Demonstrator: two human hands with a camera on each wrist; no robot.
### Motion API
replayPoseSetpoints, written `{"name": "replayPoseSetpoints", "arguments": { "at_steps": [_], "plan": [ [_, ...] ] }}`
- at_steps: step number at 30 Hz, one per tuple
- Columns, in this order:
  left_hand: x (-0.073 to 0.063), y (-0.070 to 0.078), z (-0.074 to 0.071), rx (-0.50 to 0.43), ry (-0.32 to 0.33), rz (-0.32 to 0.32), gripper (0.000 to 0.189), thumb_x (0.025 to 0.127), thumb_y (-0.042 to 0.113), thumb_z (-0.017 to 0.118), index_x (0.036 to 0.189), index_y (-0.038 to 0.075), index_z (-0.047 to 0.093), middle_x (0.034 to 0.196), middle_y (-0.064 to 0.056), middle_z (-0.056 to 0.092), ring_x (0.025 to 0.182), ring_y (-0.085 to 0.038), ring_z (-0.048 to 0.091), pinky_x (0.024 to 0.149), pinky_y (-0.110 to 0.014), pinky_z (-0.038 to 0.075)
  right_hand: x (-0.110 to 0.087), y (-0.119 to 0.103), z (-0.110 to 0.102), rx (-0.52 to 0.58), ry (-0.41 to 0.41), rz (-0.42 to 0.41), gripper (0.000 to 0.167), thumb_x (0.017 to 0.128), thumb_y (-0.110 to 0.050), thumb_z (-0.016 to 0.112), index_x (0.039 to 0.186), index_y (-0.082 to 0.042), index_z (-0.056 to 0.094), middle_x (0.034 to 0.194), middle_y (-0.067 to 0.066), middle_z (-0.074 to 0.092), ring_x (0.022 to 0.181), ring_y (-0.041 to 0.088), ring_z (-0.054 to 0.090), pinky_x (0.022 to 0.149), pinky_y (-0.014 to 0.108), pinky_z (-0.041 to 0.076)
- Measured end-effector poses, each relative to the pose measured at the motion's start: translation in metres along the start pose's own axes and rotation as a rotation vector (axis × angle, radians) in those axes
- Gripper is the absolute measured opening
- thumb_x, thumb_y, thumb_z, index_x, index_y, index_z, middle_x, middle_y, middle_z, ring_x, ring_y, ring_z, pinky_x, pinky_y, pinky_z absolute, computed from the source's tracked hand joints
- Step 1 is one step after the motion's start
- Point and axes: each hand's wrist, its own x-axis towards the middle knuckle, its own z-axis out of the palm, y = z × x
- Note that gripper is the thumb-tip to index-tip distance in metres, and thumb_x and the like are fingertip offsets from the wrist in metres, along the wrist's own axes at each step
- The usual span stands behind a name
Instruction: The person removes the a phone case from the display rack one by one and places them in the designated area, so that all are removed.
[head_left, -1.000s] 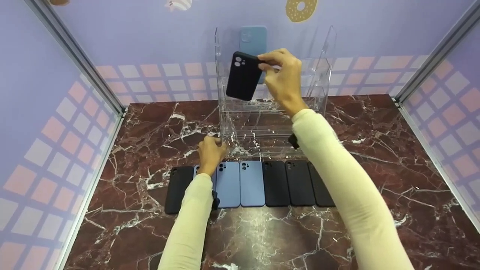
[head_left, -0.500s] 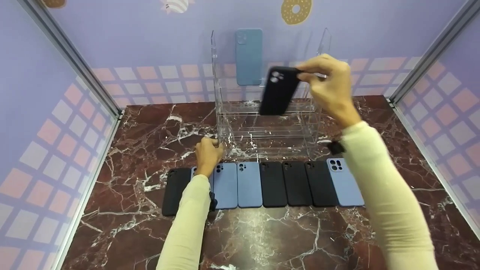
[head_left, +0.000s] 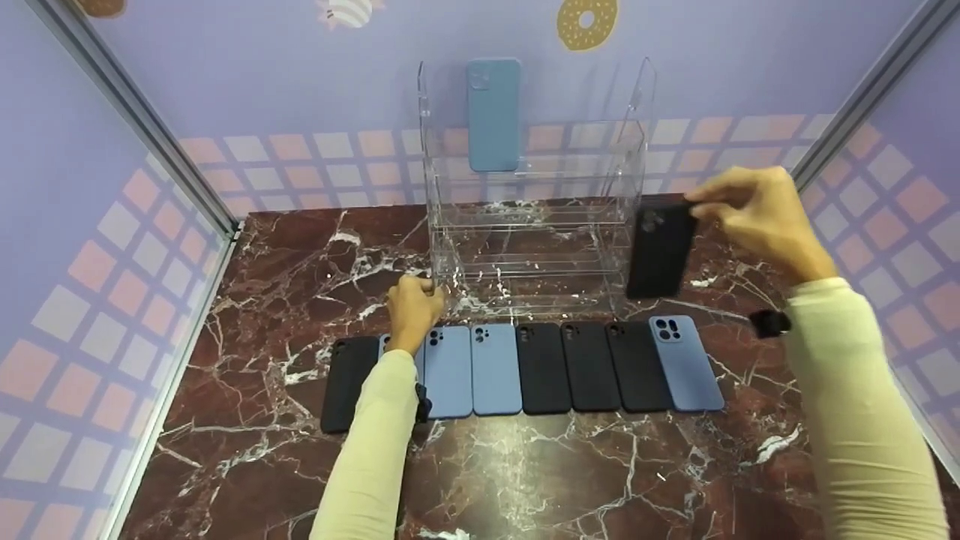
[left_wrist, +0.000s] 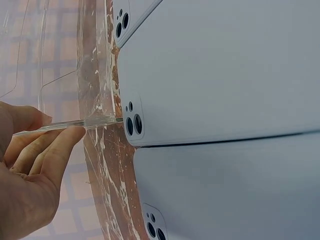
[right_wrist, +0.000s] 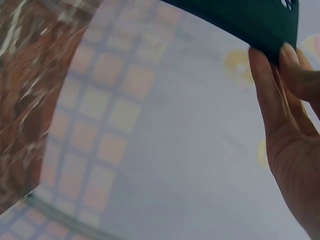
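Observation:
My right hand [head_left: 765,217] pinches a black phone case [head_left: 661,251] by its top corner, in the air right of the clear acrylic stand [head_left: 536,217]. In the right wrist view the thumb and fingers grip that corner, and the case looks dark green there. My left hand [head_left: 414,307] pinches the stand's left side panel near its front, as the left wrist view shows at the panel edge [left_wrist: 70,123]. Upright on the stand's upper tier is a teal phone case [head_left: 493,116]. Just under the left hand lie light blue phone cases [head_left: 450,375], one partly hidden by the wrist.
In front of the stand, blue and black phone cases [head_left: 546,371] lie in a row on the marbled table [head_left: 510,480]. A blue case with a larger camera block [head_left: 686,367] ends the row at right, a black case [head_left: 349,390] at left. Patterned walls [head_left: 300,90] enclose three sides.
My right hand has carried the black phone case rightward and down, away from the front of the teal case to beside the stand. The left hand keeps its hold on the stand.

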Motion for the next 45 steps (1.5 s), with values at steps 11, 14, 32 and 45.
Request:
{"name": "replayPoseSetpoints", "arguments": {
  "at_steps": [11, 14, 32, 45],
  "plan": [
    [0.0, -0.001, 0.001, 0.02, 0.015, 0.0, 0.014, 0.089, 0.01, 0.073, 0.098, 0.003, 0.081, 0.099, -0.015, 0.077, 0.091, -0.037, 0.072, 0.085, -0.05, 0.054, -0.019, 0.069, -0.027, -0.049, -0.181, 0.177, 0.025, 0.085, 0.007, 0.074, 0.11, 0.008, 0.07, 0.104, 0.019, 0.073, 0.078, 0.015, 0.07, 0.068, 0.024, 0.057],
    [0.0, -0.001, 0.001, 0.017, 0.019, 0.004, 0.015, 0.088, 0.009, 0.072, 0.097, 0.003, 0.081, 0.1, -0.015, 0.076, 0.091, -0.037, 0.072, 0.085, -0.05, 0.054, -0.023, 0.086, -0.033, -0.097, -0.216, 0.177, 0.023, 0.086, 0.006, 0.073, 0.109, 0.008, 0.071, 0.104, 0.022, 0.072, 0.068, 0.014, 0.064, 0.057, 0.025, 0.053],
    [0.0, 0.0, -0.001, 0.002, -0.004, -0.009, 0.017, 0.089, 0.008, 0.072, 0.102, 0.002, 0.08, 0.098, -0.015, 0.077, 0.093, -0.035, 0.072, 0.088, -0.049, 0.054, -0.048, 0.155, -0.041, -0.036, -0.376, 0.291, 0.027, 0.085, 0.008, 0.073, 0.107, 0.02, 0.065, 0.094, 0.026, 0.073, 0.069, 0.015, 0.07, 0.063, 0.027, 0.058],
    [0.0, 0.001, -0.001, 0.008, -0.011, -0.009, 0.015, 0.089, 0.009, 0.071, 0.099, 0.003, 0.081, 0.098, -0.014, 0.077, 0.096, -0.036, 0.072, 0.09, -0.049, 0.053, -0.062, 0.188, -0.023, -0.06, -0.372, 0.281, 0.027, 0.086, 0.007, 0.072, 0.108, 0.022, 0.065, 0.098, 0.032, 0.071, 0.067, 0.01, 0.069, 0.061, 0.026, 0.057]
  ]
}}
